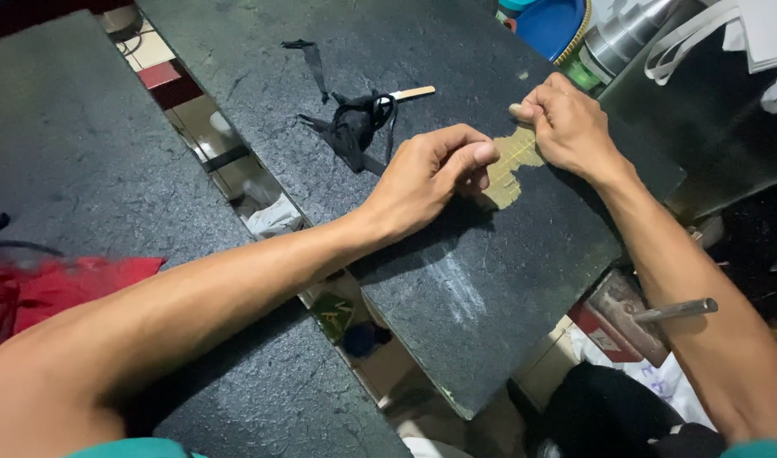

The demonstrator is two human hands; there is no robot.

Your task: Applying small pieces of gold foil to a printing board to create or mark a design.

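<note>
Both hands work on a small tan piece (509, 165) lying flat on a dark slab (456, 280), w/ faint lines marked across its top part. It sits at approx 1 o'clock from frame centre, between the two hands.

Left hand (431, 174): fingers curled in, thumb stretched out toward 3 o'clock, knuckles up. It presses down on the left edge of the tan piece; fingertips tucked under, so can't tell if they pinch it or just pin it. Forearm runs off to 8 o'clock.

Right hand (566, 127): closed, thumb and forefinger pinched together at the top right corner of the tan piece, at approx 1 o'clock of it. Forearm runs off to 5 o'clock.

At 10 o'clock of the left hand, near but not touching, a heap of black scraps (354, 127) lies on the same slab, w/ a pale wood stick (414, 92) poking out toward 3 o'clock. One more black strip (314, 61) lies further up at 11 o'clock.

A second dark slab (75, 161) fills the left side, a gap between the two showing tiled floor (236, 170) below. Red cloth (41, 288) lies at 9 o'clock on that slab. Blue tub (551, 24) at 12 o'clock past the slab edge, white straps (693, 38) at 1 o'clock. A metal rod (675, 310) sticks out at 4 o'clock, beside the right forearm.
</note>
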